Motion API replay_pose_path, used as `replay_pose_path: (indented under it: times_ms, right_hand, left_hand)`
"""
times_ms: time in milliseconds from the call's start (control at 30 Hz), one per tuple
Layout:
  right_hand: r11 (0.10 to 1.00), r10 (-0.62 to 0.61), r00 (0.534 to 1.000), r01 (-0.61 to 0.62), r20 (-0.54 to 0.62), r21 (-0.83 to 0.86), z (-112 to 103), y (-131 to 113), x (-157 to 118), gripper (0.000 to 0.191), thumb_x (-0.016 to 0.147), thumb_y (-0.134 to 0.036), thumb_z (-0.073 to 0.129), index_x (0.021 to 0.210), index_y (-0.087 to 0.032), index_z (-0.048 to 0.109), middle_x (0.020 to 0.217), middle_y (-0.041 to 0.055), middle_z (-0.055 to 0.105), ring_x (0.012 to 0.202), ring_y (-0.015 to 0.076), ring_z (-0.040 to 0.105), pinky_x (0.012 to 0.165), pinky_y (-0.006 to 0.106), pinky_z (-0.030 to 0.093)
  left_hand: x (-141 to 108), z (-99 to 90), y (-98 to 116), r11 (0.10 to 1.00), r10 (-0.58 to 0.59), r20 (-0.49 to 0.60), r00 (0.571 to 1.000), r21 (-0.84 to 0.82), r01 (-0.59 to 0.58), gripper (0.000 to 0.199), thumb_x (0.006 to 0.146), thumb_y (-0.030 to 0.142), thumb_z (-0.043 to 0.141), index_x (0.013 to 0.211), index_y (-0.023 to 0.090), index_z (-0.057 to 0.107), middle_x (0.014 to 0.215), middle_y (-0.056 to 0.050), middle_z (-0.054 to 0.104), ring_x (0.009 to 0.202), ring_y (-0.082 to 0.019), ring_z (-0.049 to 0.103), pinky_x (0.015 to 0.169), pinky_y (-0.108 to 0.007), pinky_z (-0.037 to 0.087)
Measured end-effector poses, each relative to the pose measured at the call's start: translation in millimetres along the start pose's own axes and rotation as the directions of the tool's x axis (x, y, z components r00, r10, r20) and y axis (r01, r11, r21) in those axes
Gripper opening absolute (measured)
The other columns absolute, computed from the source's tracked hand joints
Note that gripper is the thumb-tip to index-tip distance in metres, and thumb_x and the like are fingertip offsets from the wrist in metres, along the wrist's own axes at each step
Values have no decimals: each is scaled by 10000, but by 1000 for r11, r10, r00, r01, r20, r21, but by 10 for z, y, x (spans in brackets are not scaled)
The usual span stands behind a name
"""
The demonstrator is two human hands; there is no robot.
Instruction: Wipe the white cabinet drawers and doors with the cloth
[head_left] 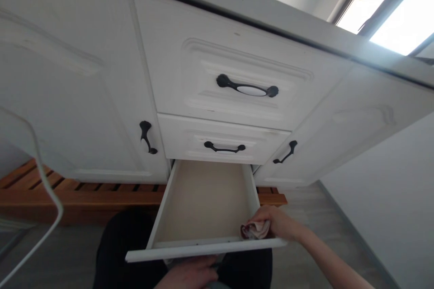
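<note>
The bottom drawer (203, 248) of a white cabinet stands pulled out, its pale inside bare. My right hand (276, 221) reaches over the drawer's right front corner, closed on a crumpled pinkish cloth (256, 230) pressed against the inner corner. My left hand (190, 273) is under the drawer's front panel, at the bottom edge of the view, fingers curled against the front; whether it grips a handle is hidden.
Two closed drawers with dark handles (247, 86) sit above the open one, flanked by cabinet doors (68, 99). A wooden slatted platform (68, 194) runs under the cabinet. A white cable (44, 180) hangs at left. My dark-clothed legs (122, 253) are below the drawer.
</note>
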State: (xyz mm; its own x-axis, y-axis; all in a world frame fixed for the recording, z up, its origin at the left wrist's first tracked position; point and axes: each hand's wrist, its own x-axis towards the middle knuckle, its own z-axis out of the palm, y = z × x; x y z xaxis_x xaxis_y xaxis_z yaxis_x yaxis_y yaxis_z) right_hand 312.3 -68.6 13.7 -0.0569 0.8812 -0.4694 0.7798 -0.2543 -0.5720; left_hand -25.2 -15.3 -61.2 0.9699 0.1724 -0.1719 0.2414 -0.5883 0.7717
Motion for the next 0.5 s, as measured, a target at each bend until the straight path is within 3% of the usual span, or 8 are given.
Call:
replay_pose_path:
  times_ms: [100, 167, 267, 333, 500]
  right_hand:
    - [997, 4, 994, -13, 106, 78, -49, 38, -56, 116, 734, -251, 642, 725, -215, 751, 767, 0, 716, 806, 224, 669, 708, 272, 488]
    - [995, -39, 994, 30, 99, 96, -91, -11, 64, 98, 732, -240, 645, 753, -192, 727, 782, -7, 714, 797, 210, 661, 703, 258, 478]
    - [997, -64, 991, 67, -117, 26, -106, -199, 475, 169, 805, -239, 605, 920, -166, 705, 891, 17, 735, 829, 191, 670, 735, 250, 492]
    - [997, -13, 965, -8, -262, -79, -90, -339, 841, 223, 885, -264, 561, 1036, -153, 683, 984, 59, 742, 880, 195, 686, 773, 264, 513]
    - [952, 74, 915, -183, -397, -245, -114, -469, 1678, 266, 900, -239, 636, 1122, -97, 672, 1130, 214, 690, 1055, 321, 674, 899, 435, 526]
  left_hand:
    - [48, 44, 55, 981, 16, 11, 1000, 194, -18, 326, 876, 211, 625, 1190, 282, 675, 1465, -115, 581, 1284, -379, 599, 1022, -500, 546]
    - [100, 132, 43, 951, 64, -3, 998, 304, -60, 236, 945, 257, 593, 1167, 269, 672, 1441, -129, 598, 1289, -366, 598, 1014, -492, 545]
    - [175, 272, -38, 919, 189, -42, 981, 359, -162, 241, 1019, 337, 498, 1220, 300, 628, 1395, -91, 640, 1290, -308, 604, 1032, -437, 530]
    - [206, 335, -107, 916, 204, -84, 975, 369, -160, 291, 1030, 356, 479, 1301, 315, 576, 1410, -80, 629, 1259, -292, 629, 1008, -397, 543]
    - [262, 442, -299, 958, 177, -160, 971, 255, -133, 450, 1018, 336, 501, 1464, 347, 443, 1379, -26, 661, 1218, -218, 655, 1024, -324, 537]
